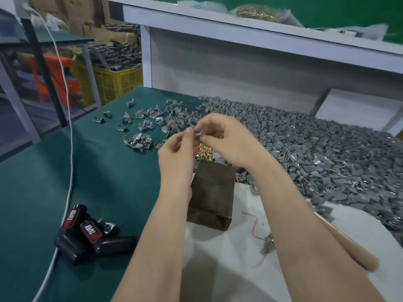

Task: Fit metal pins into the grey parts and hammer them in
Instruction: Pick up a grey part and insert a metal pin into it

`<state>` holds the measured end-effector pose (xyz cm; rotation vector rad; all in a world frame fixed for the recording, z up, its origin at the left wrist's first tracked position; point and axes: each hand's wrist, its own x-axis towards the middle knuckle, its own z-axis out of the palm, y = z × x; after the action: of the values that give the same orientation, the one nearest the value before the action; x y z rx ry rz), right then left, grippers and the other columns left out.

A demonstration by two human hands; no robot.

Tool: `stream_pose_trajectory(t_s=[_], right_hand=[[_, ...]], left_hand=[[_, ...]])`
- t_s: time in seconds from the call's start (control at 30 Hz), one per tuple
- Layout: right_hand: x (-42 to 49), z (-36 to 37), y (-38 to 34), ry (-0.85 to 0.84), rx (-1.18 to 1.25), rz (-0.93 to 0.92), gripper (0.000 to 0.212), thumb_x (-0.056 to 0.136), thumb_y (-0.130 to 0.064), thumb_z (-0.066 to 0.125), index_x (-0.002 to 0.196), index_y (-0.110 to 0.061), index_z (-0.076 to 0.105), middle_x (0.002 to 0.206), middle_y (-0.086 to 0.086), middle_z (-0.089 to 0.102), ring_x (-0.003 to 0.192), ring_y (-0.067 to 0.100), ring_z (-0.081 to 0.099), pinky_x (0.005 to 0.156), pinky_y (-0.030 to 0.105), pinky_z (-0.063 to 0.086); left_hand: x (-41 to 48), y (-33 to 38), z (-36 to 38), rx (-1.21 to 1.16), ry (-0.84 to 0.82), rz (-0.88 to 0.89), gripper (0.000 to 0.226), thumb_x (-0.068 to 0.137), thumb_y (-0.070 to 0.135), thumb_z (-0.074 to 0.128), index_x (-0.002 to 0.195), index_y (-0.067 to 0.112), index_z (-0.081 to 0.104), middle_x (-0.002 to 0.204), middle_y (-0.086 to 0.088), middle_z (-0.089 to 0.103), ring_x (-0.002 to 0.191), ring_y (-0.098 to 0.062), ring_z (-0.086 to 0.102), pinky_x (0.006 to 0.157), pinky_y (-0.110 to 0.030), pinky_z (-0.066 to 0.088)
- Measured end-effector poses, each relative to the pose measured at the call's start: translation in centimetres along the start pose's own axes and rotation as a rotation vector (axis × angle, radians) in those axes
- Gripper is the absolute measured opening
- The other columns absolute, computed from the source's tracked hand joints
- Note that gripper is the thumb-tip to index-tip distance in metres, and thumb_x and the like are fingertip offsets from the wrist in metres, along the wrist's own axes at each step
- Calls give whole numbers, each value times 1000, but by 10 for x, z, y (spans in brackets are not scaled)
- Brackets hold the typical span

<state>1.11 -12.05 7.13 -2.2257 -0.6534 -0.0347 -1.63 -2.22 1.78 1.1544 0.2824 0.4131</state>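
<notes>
One grey part [198,134] | pinched between fingers [188,130] of left hand [174,149] and right hand [226,140] | above pins [204,152]

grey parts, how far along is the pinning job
Early, it seems. The small spread on the green mat may be finished pieces. In hand: left hand and right hand pinch one grey part over the brass pins. Left: the big heap on the right, and the hammer handle lies untouched by the right forearm.

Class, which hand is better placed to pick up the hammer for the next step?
The right hand. Both hands pinch the grey part, but the wooden hammer handle lies beside the right forearm, across the dark block from the left hand.
</notes>
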Motion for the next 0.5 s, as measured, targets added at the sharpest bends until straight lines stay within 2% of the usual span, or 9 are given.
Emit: stream_pose_trajectory(t_s=[0.13, 0.2, 0.27, 0.37, 0.5], right_hand=[[9, 4, 12, 63, 10, 94, 23, 89, -9, 57, 108, -22, 62, 101, -3, 67, 98, 11, 62, 88, 25, 48], [24, 12, 23, 85, -185, 167, 21, 89, -13, 58, 108, -20, 65, 105, -3, 66, 100, 14, 61, 87, 27, 47], [42, 27, 34, 4, -402, 270, 18, 87, -19, 62, 104, -16, 68, 106, 2, 68, 96, 19, 62, 84, 29, 49], [62, 52, 41, -130, -576, 398, 19, 83, -25, 66, 97, -12, 62, 106, 8, 66, 84, 25, 57, 74, 32, 47], [75, 73, 36, -220, -706, 461, 18, 81, -22, 65, 94, -16, 55, 117, 6, 60, 95, 26, 56, 77, 36, 41]], left_hand=[[1, 0, -1, -63, 117, 75, 10, 92, 15, 60, 84, 22, 63, 77, 8, 65, 60, 6, 59, 59, -12, 46], [3, -1, -3, -124, 192, 82, 7, 92, 14, 60, 87, 20, 61, 79, 6, 65, 62, 5, 61, 60, -12, 47], [5, -1, -5, -188, 249, 76, 6, 92, 14, 60, 89, 19, 59, 81, 5, 64, 64, 3, 62, 62, -12, 47], [7, -1, -6, -243, 327, 91, 9, 93, 13, 58, 87, 19, 55, 82, 5, 62, 65, 4, 63, 62, -11, 47], [9, -1, -8, -301, 420, 98, 12, 96, 14, 52, 86, 21, 50, 82, 5, 62, 66, 2, 61, 62, -13, 46]])
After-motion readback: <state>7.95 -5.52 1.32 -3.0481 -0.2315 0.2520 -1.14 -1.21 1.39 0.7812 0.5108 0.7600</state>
